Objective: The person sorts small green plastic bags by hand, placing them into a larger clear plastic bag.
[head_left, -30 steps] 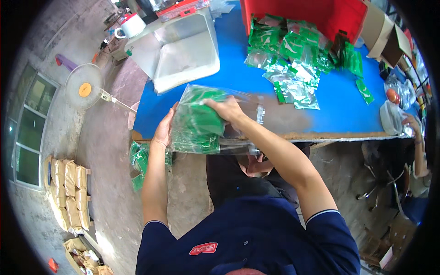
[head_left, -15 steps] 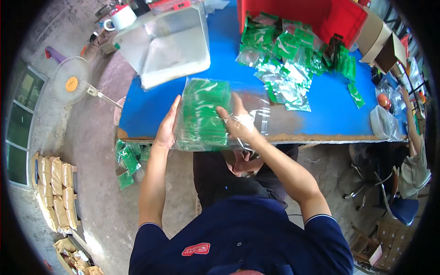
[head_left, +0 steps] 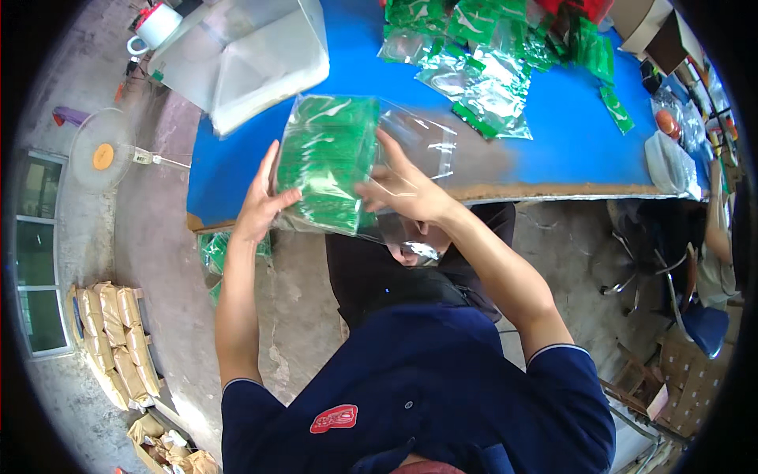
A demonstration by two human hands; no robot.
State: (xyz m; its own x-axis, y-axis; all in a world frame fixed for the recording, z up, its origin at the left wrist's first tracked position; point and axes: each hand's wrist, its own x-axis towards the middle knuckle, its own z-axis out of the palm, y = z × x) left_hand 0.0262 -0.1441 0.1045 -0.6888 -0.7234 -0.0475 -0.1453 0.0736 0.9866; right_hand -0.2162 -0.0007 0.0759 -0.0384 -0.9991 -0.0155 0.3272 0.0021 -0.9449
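Observation:
A clear plastic bag (head_left: 433, 146) with a thick stack of green packets (head_left: 328, 158) inside is held up over the table's near edge. My left hand (head_left: 262, 201) grips its left side, thumb on the front face and fingers along the edge. At the stack's right edge, my right hand (head_left: 414, 193) grips the bag, fingers bent against the plastic and slightly blurred. The loose end of the bag reaches past this hand to the right. Loose green-and-silver packets (head_left: 493, 87) lie piled farther back on the blue table (head_left: 553, 162).
A translucent plastic bin (head_left: 264, 75) stands at the back left, near a white mug (head_left: 154, 28). A clear tub (head_left: 667, 162) sits at the table's right end, near another person's arm (head_left: 717, 217). More green packets (head_left: 213, 253) lie below the table's left corner. A fan (head_left: 103, 154) stands left.
The view has shifted, and most of the red bin has left the picture. My left thumb now lies across the front of the bag. My right-hand fingers have shifted along the stack's right edge.

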